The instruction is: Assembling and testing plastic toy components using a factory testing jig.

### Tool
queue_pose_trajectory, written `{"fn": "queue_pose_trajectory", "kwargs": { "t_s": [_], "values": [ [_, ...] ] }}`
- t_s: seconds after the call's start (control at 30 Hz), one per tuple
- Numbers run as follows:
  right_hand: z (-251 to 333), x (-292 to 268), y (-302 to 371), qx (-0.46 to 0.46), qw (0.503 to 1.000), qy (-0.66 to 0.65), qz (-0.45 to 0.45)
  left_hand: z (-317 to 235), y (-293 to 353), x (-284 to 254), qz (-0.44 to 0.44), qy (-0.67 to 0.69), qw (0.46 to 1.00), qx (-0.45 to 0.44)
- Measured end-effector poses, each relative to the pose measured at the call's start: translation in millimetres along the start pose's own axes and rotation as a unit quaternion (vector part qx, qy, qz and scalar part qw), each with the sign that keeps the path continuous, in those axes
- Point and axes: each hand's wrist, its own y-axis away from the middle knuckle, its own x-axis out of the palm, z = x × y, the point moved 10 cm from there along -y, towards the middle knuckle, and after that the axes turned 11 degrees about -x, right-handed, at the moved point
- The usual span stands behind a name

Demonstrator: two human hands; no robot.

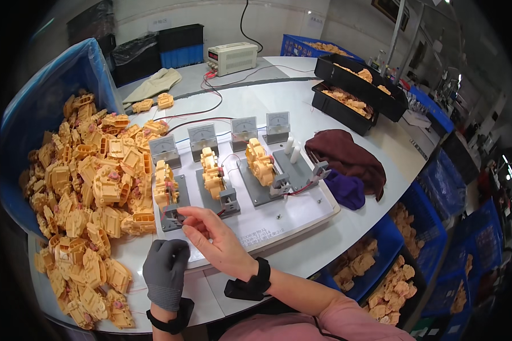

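My left hand (166, 267), in a grey glove, is closed with its fingers curled in at the board's front left corner; what they hold, if anything, is hidden. My bare right hand (222, 241) reaches to the leftmost test fixture (183, 199), thumb and index finger apart, fingertips at the grey clamp (170, 215) on its near end. A yellow plastic gearbox-like part (165, 184) stands on that fixture. Similar yellow parts sit on the middle fixture (213, 173) and the one to its right (260, 163). The rightmost fixture (297, 169) carries white pegs and no yellow part.
Several analog meters (244, 129) line the back of the white board (279, 224). A large heap of yellow parts (91, 187) spills from a blue lined bin (25, 113) at left. A power supply (232, 58), black trays (341, 111) and dark cloths (350, 162) lie around.
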Motion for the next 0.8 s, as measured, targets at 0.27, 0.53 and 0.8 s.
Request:
{"fn": "queue_pose_trajectory", "kwargs": {
  "t_s": [0.27,0.53,0.8],
  "values": [
    [5,-3,0,-0.026,0.999,0.021,-0.006,-6,0,1,0.001,-0.005,1.0,0.007],
    [10,-3,1,-0.04,0.998,0.056,-0.002,-4,-1,-1,-0.016,-0.035,0.998,0.041],
    [-2,1,5,-0.012,1.0,0.003,0.012,1,-1,-4,0.009,0.024,1.0,-0.012]
  ]
}}
